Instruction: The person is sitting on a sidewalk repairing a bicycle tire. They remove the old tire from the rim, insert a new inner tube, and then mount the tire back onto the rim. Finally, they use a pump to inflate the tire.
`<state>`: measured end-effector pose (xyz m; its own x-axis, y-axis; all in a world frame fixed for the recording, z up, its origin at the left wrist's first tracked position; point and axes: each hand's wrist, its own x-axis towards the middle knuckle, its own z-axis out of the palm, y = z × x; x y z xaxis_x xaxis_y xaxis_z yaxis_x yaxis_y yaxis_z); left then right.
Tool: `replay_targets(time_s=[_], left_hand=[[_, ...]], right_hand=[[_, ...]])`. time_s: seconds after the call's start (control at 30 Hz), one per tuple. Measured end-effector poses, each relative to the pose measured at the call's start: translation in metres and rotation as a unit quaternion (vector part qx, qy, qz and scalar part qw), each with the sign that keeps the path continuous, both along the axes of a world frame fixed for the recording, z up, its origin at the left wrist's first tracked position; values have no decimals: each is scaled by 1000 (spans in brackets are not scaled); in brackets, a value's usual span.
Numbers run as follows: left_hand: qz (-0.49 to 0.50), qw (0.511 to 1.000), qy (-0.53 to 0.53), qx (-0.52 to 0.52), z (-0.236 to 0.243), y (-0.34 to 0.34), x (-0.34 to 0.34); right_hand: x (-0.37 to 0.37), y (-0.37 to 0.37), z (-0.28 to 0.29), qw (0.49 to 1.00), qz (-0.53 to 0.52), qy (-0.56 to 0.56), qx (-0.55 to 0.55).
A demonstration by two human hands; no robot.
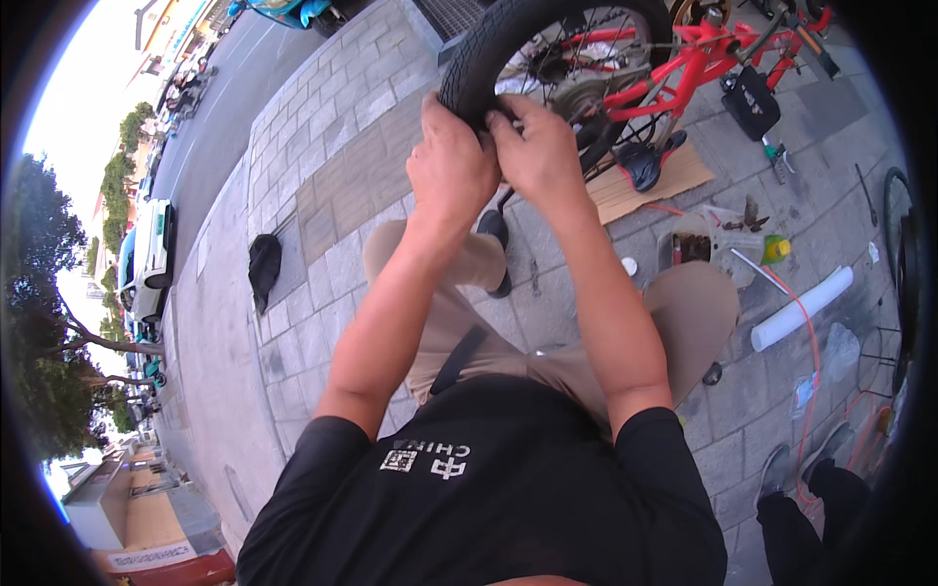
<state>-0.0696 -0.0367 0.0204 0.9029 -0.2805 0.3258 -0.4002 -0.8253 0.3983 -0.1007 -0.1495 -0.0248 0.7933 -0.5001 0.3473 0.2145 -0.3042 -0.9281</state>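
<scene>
A red bicycle stands upside down before me, its black saddle resting on a flat piece of cardboard. Its thick black tyre curves toward me on a spoked wheel. My left hand is closed around the outer left side of the tyre. Close beside it, my right hand grips the tyre's inner edge, thumb pressed against the rubber. The two hands nearly touch at the tyre's near end. The palms hide what lies under my fingers.
To the right lie a clear plastic container, a yellow-topped bottle, a white roll and an orange hose. Another person's shoes are at the lower right. A black cloth-like item lies on the left paving.
</scene>
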Motion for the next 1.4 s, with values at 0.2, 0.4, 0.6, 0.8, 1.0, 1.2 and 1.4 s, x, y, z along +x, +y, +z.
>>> replay_targets(time_s=[0.2,0.4,0.6,0.8,1.0,1.2,1.4], left_hand=[[-56,994,-22,94,27,1,-5],[-96,973,-46,205,81,-22,1],[-183,980,-42,66,84,-2,25],[-79,995,-56,18,0,32,10],[34,999,30,-20,-8,6,3],[-13,999,28,-8,0,2,0],[-62,989,-11,136,49,-12,0]], right_hand=[[19,-20,3,960,205,-85,169],[33,-42,7,855,338,-139,367],[21,-53,12,847,304,-170,402],[-9,-26,4,992,113,63,-2],[-10,-5,8,998,25,33,-54],[2,-7,3,994,99,-19,44],[29,-29,-1,904,308,-107,278]])
